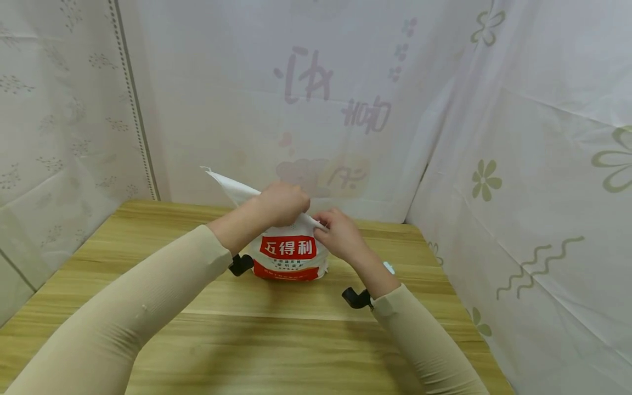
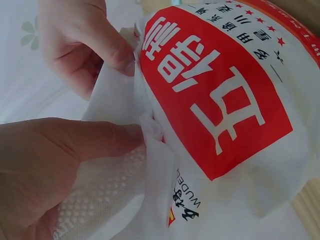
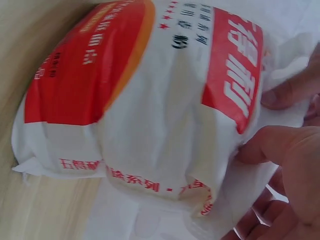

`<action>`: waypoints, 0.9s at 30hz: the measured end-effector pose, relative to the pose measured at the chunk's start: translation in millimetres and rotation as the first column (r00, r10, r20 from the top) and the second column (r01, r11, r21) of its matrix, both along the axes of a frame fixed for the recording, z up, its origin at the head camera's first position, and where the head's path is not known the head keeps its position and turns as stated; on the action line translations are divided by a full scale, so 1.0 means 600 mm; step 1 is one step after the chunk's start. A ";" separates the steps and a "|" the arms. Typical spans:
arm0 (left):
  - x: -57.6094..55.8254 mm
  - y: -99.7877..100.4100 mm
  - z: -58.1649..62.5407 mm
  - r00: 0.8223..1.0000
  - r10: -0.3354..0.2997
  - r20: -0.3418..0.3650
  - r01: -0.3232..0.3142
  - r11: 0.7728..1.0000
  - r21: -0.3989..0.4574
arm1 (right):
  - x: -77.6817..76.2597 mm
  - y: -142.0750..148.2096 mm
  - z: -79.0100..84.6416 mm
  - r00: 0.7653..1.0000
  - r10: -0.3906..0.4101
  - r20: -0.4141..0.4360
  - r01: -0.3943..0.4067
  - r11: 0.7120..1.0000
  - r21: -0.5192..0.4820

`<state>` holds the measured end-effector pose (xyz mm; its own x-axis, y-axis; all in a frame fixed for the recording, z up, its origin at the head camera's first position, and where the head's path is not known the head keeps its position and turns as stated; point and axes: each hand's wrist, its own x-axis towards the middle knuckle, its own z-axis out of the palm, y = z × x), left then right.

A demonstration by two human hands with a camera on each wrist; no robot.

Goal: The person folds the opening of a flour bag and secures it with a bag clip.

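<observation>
Two sleeves [image 1: 133, 312] [image 1: 427, 334], two hands [image 1: 285, 203] [image 1: 340, 235], one bag [image 1: 290, 253]

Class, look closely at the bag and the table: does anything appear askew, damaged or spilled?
The white bag has a lopsided top: in the head view, one corner sticks up left of the left hand, trailing loose threads, so it looks slightly frayed. No spill shows on the table.

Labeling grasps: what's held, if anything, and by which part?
The white Wudeli flour bag, by its upper end above the red label: the left hand grips it near the middle, the right hand pinches it further right.
</observation>
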<state>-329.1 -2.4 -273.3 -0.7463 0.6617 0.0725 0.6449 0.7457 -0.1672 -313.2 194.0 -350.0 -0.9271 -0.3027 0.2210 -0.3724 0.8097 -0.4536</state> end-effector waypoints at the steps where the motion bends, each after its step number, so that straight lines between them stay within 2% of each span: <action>1: 0.000 0.000 -0.001 1.000 0.001 0.000 -0.001 1.000 0.000 | 0.000 -0.001 -0.001 1.000 0.003 0.003 -0.003 1.000 0.001; 5: 0.000 -0.001 -0.003 1.000 -0.005 -0.007 0.005 1.000 -0.001 | -0.002 0.000 -0.004 1.000 0.016 0.022 -0.016 1.000 -0.009; 16: -0.002 -0.002 -0.005 1.000 -0.019 -0.012 0.019 1.000 -0.003 | -0.001 0.004 0.004 0.997 -0.009 0.070 0.014 0.998 -0.067; 22: -0.002 -0.004 -0.006 0.999 -0.025 -0.023 0.024 1.000 -0.005 | 0.000 0.006 0.000 0.998 0.029 0.049 -0.026 0.998 -0.060; 27: -0.003 -0.005 -0.007 1.000 -0.026 -0.017 0.026 1.000 -0.006 | -0.005 0.010 -0.004 0.999 0.025 0.044 -0.021 0.995 -0.094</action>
<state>-330.9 -5.3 -277.3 -0.7274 0.6813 0.0816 0.6611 0.7278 -0.1825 -316.2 199.9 -352.6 -0.9298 -0.3040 0.2073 -0.3678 0.7542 -0.5439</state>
